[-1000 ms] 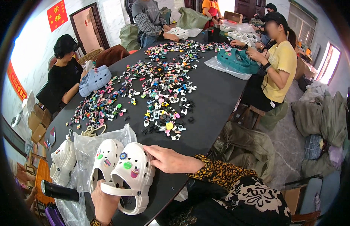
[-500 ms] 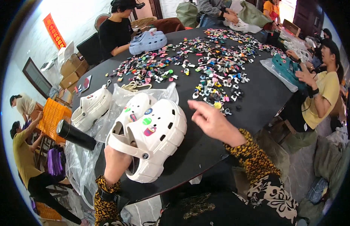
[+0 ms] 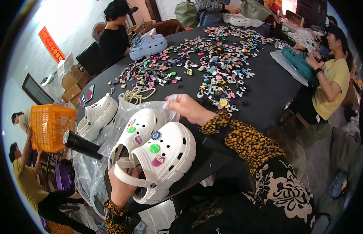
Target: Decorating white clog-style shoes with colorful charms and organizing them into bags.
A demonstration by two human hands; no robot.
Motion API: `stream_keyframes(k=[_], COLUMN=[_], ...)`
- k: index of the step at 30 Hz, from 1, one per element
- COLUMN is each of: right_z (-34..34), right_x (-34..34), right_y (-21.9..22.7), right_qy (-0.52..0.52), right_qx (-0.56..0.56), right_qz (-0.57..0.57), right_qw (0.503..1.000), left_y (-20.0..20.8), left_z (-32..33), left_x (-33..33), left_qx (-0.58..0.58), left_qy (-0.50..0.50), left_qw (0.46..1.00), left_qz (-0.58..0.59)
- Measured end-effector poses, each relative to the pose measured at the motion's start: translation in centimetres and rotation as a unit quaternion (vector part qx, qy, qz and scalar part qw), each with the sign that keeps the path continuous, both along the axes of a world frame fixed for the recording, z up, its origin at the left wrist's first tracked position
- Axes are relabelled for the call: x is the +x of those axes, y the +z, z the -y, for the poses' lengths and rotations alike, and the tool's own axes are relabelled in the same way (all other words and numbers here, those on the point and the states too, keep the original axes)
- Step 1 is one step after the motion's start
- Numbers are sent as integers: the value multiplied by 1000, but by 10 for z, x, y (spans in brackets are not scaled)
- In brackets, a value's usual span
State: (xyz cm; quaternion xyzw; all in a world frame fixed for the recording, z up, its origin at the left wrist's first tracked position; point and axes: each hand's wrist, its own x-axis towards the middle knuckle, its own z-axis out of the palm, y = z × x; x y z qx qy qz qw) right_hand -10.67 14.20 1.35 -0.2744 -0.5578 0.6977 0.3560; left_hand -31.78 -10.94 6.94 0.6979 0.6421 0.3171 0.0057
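Observation:
At the table's near edge my left hand (image 3: 122, 185) is closed at the heel of a white clog (image 3: 174, 150), its fingers partly hidden inside the shoe. That clog bears a blue badge-like charm, a green ball charm and a pink cup charm. Against its left side lies a second white clog (image 3: 147, 120) with similar charms; whether my left hand holds this one too I cannot tell. Beyond the toes my right hand (image 3: 192, 110) pinches the edge of a clear plastic bag (image 3: 165, 106), which spreads behind and left of the clogs.
Another white clog (image 3: 97, 117) and a black bottle (image 3: 82, 144) stand at the left. Colourful charms (image 3: 224, 64) cover the table's middle, near a cord coil (image 3: 136, 94). Co-workers handle a blue clog (image 3: 149, 46) and a teal clog (image 3: 297, 62). A person lifts an orange crate (image 3: 53, 126).
My right hand has moved left and taken hold of the bag's edge. The clogs in front of me sit slightly lower in view. At the left, the orange crate has been turned.

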Motion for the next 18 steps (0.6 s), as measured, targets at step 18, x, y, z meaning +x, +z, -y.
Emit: stream_keyframes(k=[18], right_z=[-60], right_x=[179], right_y=[39], right_qy=[-319], right_qx=[40], right_qz=[-233], right_qw=[918], left_y=[23], left_z=[-25], left_x=[-67], left_qx=[83], left_qy=[34], left_qw=[910], left_qz=[404])
